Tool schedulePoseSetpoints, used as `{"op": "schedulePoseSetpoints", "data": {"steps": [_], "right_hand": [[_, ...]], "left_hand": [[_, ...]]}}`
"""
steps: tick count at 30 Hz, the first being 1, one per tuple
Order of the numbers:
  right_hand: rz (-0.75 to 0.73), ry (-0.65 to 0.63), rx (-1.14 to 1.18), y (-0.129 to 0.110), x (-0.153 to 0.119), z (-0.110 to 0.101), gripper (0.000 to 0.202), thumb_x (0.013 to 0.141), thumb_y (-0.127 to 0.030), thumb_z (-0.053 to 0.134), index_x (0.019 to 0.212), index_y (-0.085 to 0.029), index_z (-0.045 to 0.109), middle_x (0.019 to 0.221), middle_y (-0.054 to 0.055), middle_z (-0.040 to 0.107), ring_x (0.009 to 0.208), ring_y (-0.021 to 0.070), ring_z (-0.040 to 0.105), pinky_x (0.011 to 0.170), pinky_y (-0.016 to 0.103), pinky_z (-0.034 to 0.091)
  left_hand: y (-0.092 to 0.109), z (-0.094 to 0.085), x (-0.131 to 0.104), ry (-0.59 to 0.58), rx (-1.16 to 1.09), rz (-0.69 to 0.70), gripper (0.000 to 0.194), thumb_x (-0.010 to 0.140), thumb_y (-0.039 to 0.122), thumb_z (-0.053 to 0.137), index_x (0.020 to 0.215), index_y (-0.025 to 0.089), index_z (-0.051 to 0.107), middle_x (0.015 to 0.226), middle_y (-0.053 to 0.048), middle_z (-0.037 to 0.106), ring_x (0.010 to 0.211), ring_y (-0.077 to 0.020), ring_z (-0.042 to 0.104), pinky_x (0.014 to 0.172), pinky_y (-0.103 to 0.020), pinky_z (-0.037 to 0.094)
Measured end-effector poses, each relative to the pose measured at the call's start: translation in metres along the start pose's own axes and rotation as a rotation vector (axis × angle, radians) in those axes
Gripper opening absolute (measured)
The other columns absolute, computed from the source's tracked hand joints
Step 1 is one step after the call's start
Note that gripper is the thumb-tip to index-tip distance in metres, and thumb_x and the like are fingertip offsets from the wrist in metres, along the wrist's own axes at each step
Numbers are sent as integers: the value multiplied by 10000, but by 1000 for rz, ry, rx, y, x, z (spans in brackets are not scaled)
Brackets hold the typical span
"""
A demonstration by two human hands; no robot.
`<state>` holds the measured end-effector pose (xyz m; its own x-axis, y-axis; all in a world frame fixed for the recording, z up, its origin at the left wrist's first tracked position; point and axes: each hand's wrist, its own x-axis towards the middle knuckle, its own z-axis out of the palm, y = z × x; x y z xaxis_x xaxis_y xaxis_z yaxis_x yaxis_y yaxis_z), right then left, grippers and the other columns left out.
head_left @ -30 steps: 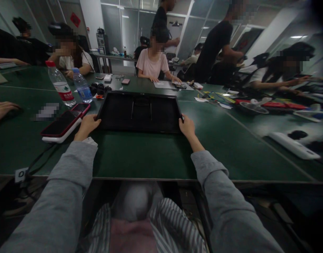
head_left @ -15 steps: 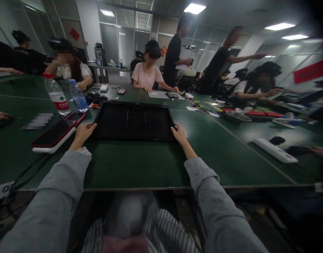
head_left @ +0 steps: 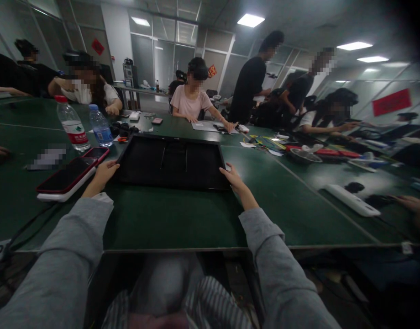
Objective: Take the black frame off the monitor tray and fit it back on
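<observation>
A flat black rectangular tray-like panel [head_left: 144, 160] with a raised rim lies at the middle of the green table [head_left: 175, 219]. Two thin upright lines show at its centre. My left hand [head_left: 106, 173] grips its left edge, thumb on the rim. On the opposite side, my right hand [head_left: 234, 177] holds the right edge near the front corner. The undersides of the fingers are hidden by the panel.
Left of the panel are a red-capped bottle [head_left: 73, 125], a blue-capped bottle [head_left: 101, 127] and a red-edged phone [head_left: 64, 174] on a white block. A white power strip [head_left: 352, 200] lies right. Several people sit or stand beyond.
The panel and both my hands have shifted slightly left in view, with the panel's front edge a little lower. Standing people in the background have moved.
</observation>
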<state>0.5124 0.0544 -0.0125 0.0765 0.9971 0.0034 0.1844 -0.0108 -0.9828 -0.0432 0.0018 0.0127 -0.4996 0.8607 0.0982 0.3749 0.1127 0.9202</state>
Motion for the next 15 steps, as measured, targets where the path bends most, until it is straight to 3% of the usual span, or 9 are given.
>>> {"op": "schedulePoseSetpoints", "data": {"steps": [2,6,10,15], "right_hand": [[-22,2,-5,-2,-4,2,932,840,-594,715,1619,-293,303,1325,115,710,1164,287,717,1062,522,583],[-114,105,-102,-1,2,4,827,825,-600,715,1537,-252,480,1481,132,629,1347,298,623,1179,512,491],[-152,129,-145,2,10,3,736,795,-531,692,1456,-227,582,1372,118,694,1274,299,662,1141,542,518],[-91,84,-131,-2,6,0,772,770,-436,678,1502,-224,552,1228,96,747,1087,283,732,1017,528,605]], "left_hand": [[0,-4,-1,-1,-38,-36,428,801,203,754,1221,118,768,1123,-142,812,1082,-291,762,998,-415,603],[-2,-8,-2,-2,-20,-27,434,813,313,805,1199,117,770,1126,-164,809,1078,-311,761,960,-412,614],[-8,-8,1,-4,52,26,449,838,441,783,1169,137,781,1055,-142,818,1016,-300,772,903,-375,619],[-25,-8,15,-13,129,83,527,858,528,735,1227,154,763,1127,-141,803,1059,-294,758,954,-382,597]]}}
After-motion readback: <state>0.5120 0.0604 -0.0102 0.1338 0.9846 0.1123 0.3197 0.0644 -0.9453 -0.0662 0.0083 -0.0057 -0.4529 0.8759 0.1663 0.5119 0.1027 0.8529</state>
